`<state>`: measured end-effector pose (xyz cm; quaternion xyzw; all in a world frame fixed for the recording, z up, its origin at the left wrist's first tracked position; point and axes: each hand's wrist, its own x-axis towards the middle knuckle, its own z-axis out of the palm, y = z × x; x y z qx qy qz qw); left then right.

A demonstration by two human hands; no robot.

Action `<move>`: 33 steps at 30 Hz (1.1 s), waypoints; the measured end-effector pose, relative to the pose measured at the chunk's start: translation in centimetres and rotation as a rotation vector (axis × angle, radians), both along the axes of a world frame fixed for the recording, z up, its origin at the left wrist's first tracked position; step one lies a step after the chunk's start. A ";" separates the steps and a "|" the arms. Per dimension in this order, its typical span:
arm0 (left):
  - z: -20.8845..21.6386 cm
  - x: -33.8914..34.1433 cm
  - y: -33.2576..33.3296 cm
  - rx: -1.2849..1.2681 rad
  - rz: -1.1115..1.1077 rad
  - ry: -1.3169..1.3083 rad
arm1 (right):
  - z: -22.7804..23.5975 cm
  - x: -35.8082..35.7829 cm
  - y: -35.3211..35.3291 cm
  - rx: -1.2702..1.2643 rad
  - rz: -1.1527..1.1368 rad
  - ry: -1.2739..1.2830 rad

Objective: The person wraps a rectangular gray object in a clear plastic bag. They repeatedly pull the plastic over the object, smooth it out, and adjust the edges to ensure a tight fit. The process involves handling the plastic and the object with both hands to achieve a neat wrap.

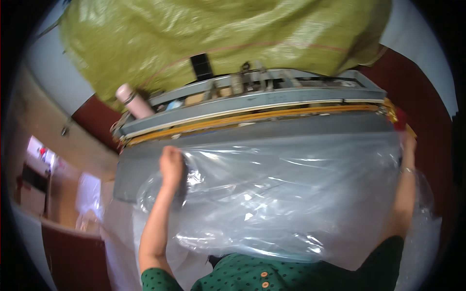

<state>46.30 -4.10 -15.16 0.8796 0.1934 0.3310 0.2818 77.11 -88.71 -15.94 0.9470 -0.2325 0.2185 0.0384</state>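
A wide sheet of clear plastic film (pixel 272 194) stretches between my hands over a grey work surface (pixel 133 167), its near part hanging toward my body. My left hand (pixel 171 164) is closed on the film's left side, with loose folds beside the wrist. At the far right my right hand (pixel 408 143) grips the film's right edge, close to a red part (pixel 400 120) at the end of the machine; its fingers are partly hidden and blurred. Just beyond the film runs a long orange bar (pixel 272 115) across the grey metal frame (pixel 262 101).
A pink bottle (pixel 136 103) leans at the frame's left end. Small items lie in the frame's trough, and a black flat object (pixel 201 66) stands behind it. A large yellow-green woven sheet (pixel 223 29) covers the far side. More clear plastic (pixel 422 242) hangs at the right.
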 end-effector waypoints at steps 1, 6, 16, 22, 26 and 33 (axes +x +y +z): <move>-0.9 0.5 2.2 -0.176 0.058 -0.122 | 0.1 2.0 1.3 -0.036 0.060 -0.127; -2.1 1.2 8.5 -0.265 0.192 -0.339 | -2.9 3.8 15.7 0.420 0.337 -0.524; -6.2 6.6 14.9 -0.394 0.100 -0.418 | -4.2 6.2 22.7 0.769 0.498 -0.710; -6.8 5.6 16.7 -0.414 0.134 -0.404 | -3.1 6.1 24.0 0.795 0.326 -0.744; -4.8 6.3 13.9 -0.426 0.282 -0.386 | -5.3 7.3 20.1 0.735 0.302 -0.853; -4.9 5.4 13.9 -0.598 0.216 -0.542 | -3.9 7.2 21.5 0.726 0.260 -0.830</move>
